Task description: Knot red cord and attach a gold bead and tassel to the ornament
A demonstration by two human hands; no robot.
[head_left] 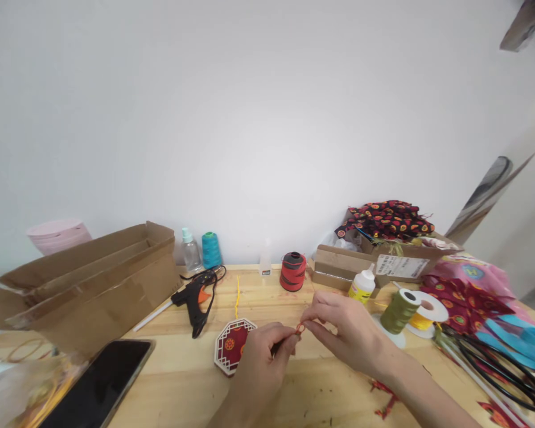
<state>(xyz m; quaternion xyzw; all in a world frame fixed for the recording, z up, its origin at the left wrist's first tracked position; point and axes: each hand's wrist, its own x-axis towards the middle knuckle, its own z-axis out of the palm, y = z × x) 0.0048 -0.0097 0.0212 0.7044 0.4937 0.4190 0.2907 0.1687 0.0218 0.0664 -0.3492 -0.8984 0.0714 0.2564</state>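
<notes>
My left hand [270,353] and my right hand [341,327] meet fingertip to fingertip above the table, both closed in a pinch. Between them is a small loop of red cord [300,327], gripped from either side. Any further length of the cord is hidden by my fingers. Partly behind my left hand lies an octagonal ornament [229,345] with a pale lattice frame and dark red patterned cloth. A yellow cord [238,297] runs from its top edge toward the wall.
At left are a cardboard box [111,285], a phone [100,383] and a black glue gun [196,300]. Red thread [293,272] stands at the back. A glue bottle [362,286], green thread spool [399,312], yellow spool [428,312] and patterned fabric [387,220] are at right.
</notes>
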